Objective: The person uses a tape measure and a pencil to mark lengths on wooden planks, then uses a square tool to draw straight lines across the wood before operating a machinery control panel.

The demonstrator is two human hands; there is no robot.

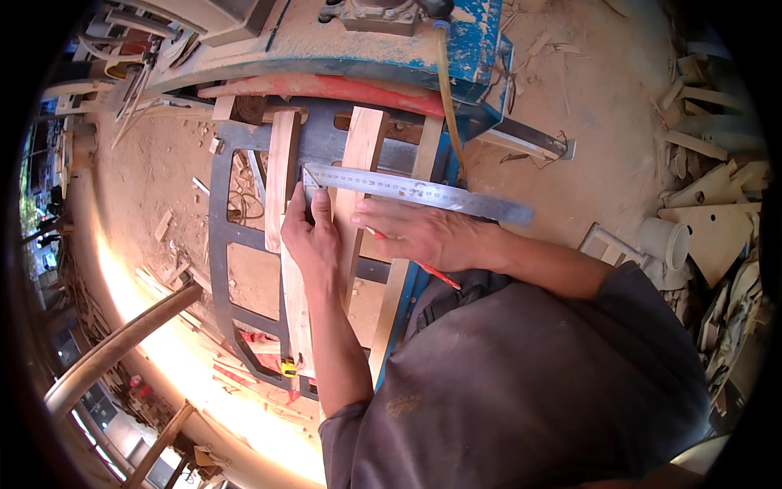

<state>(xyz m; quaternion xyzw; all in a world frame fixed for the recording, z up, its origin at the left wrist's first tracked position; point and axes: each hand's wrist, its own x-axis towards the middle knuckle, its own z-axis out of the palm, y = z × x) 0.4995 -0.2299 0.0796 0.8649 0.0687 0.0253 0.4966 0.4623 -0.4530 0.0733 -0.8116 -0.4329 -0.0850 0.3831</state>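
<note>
We're at what looks like the layout step: the steel rule (419, 190) lies crosswise over the pale wood strips, its angled left end near the inner edge of the left strip (282, 151) and its blade running right past the middle strip (362, 145). Left hand (314, 240) is partly curled, thumb and index finger drawn together on the rule's angled end; we can't tell how hard it's gripping, and its other fingers are tucked out of sight. Right hand (436, 236) is flattish, fingers extended left over the middle strip just below the blade, with the red pencil (438, 275) trapped among the fingers and its back end slanting down toward the body. Whether that palm also bears on the rule, we can't tell. No pencil line we can make out. Strips sit on the dark slotted frame (219, 244), tape measure (288, 368) parked near its lower end. Our read: next move calls for seating the rule's end firmly against an edge, pinning the blade, then getting the pencil tip onto wood along it. Main risk: the rule skewing if left-hand pressure slackens.
</note>
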